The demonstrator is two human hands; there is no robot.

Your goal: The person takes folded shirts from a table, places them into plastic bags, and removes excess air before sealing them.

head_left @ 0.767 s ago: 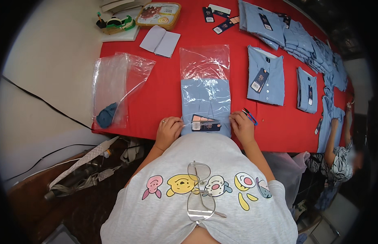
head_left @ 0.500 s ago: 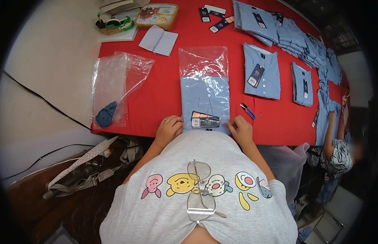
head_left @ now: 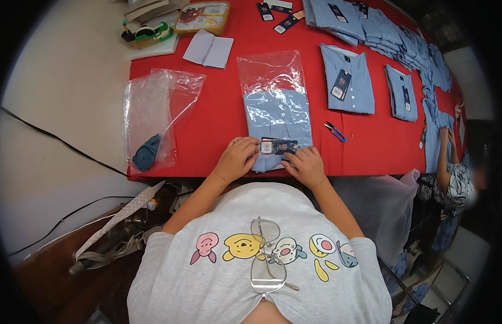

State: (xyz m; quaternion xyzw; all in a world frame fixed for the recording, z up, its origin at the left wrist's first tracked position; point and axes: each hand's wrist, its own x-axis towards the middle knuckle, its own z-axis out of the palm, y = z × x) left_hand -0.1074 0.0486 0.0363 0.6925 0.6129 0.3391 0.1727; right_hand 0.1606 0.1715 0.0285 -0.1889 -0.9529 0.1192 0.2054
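Both hands grip the near end of the folded light-blue shirt in its clear plastic bag (head_left: 276, 116), which lies on the red counter (head_left: 218, 116) right in front of the person. The left hand (head_left: 237, 158) has its fingers curled over the near left corner of the shirt, pinching the bag's edge; the right hand (head_left: 306, 166) presses flat-fingered on the near right corner, closed lightly on the plastic. Between the two hands sits the dark hang tag (head_left: 278, 146) on the shirt.

Compared with the pictures from a moment ago, the shirt sits a little deeper in the bag and the hands have closed in toward the tag, so the bagging looks almost finished, by my judgement, with only the open near end left to settle.

Just right of the bagged shirt lie small blue thread snips (head_left: 335, 131). Farther right of it lies another folded blue shirt with a tag (head_left: 347, 81), unbagged, and beyond that a row of further blue shirts (head_left: 402, 48). Left of the bagged shirt lies a crumpled clear plastic bag (head_left: 154, 116) with a dark blue cloth scrap inside. Beyond the bagged shirt, to the left, rests a small white spiral notebook (head_left: 209, 49).
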